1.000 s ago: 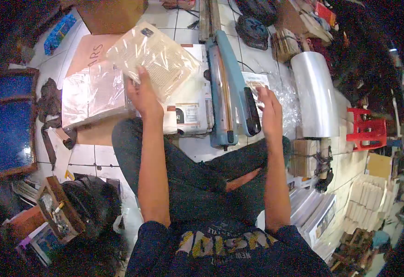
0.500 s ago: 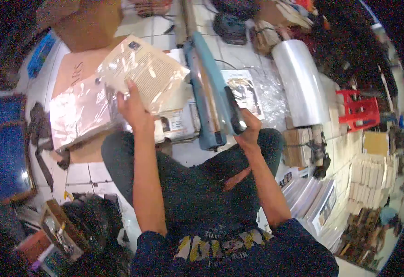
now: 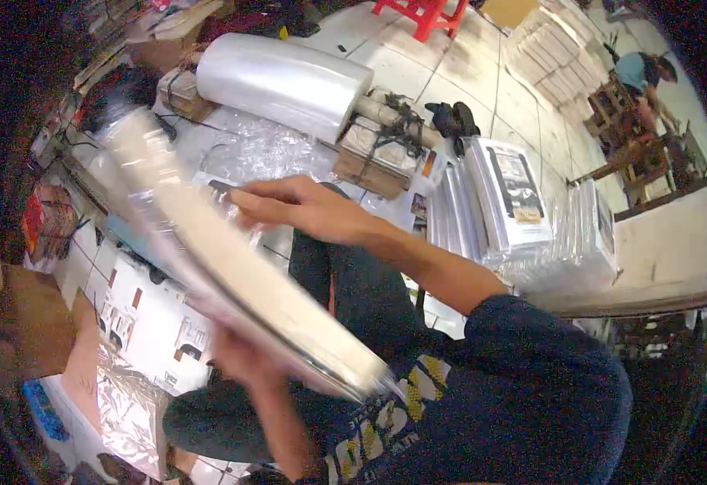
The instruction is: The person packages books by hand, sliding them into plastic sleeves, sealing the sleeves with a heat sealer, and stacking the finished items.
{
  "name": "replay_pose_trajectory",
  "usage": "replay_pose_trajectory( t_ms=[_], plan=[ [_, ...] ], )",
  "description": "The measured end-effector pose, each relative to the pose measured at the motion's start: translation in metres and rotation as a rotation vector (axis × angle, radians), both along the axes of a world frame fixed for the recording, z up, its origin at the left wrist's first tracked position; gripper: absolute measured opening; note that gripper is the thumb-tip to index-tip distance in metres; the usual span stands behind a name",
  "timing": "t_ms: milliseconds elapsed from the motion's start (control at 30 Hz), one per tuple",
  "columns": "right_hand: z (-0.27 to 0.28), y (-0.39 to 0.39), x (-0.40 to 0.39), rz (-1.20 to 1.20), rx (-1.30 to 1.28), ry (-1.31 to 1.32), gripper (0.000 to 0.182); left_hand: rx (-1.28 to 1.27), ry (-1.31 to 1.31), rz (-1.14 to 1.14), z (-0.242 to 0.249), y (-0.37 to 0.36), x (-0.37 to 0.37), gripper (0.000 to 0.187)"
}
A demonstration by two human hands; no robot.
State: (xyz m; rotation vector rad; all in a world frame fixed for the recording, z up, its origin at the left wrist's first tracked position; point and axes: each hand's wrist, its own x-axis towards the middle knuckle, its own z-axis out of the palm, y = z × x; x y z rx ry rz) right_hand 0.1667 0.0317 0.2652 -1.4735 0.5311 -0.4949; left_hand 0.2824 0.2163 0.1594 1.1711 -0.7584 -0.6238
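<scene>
A thick book [image 3: 232,267] in clear plastic is tilted up edge-on across the view, its cream page edges facing me. The motion blurs it. My left hand [image 3: 248,356] grips it from the underside, with the fingers partly hidden behind it. My right hand [image 3: 309,212] is closed with its fingertips at the dark handle [image 3: 221,187] of the heat sealer. Much of the blue sealer body [image 3: 134,239] is behind the book. Printed white sheets [image 3: 147,311] lie beside the sealer, and a plastic-wrapped package [image 3: 131,412] rests at lower left.
A large roll of clear film [image 3: 281,81] lies beyond my right hand, with crumpled film [image 3: 277,153] near it. Tied bundles [image 3: 378,149] and wrapped books [image 3: 511,194] stand at right. A red stool [image 3: 426,16] is far back; another person [image 3: 644,77] bends at far right.
My view has swung to the right. The book has been lifted and turned from face-up to edge-on, in my left hand. My right hand remains at the sealer handle.
</scene>
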Motion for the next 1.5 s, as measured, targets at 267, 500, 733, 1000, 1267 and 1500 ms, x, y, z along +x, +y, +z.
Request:
replay_pose_trajectory(
  t_ms=[267,500,733,1000,1267,1500],
  plan=[
    [0.025,-0.027,-0.160,-0.799,-0.201,0.342,0.062,0.113,-0.481,-1.081,-0.029,-0.026,-0.129,0.048],
    [0.094,-0.071,-0.335,-0.806,-0.012,0.547,0.063,0.396,-0.482,-0.169,0.067,0.047,0.067,0.030],
    [0.036,-0.099,-0.391,-0.931,-0.072,0.748,0.051,1.113,-1.118,0.599,-0.016,0.235,0.290,0.040],
    [0.041,-0.085,-0.370,-1.054,-0.595,1.186,0.082,1.525,-1.633,0.498,-0.158,0.297,0.307,0.049],
    [0.059,-0.020,-0.212,-0.929,-1.340,0.653,0.029,0.928,-0.908,0.656,-0.068,0.271,0.222,0.064],
    [0.018,0.087,-0.047,-0.118,-0.621,0.220,0.004,0.822,-0.933,1.151,0.018,0.230,0.158,0.038]
  ],
)
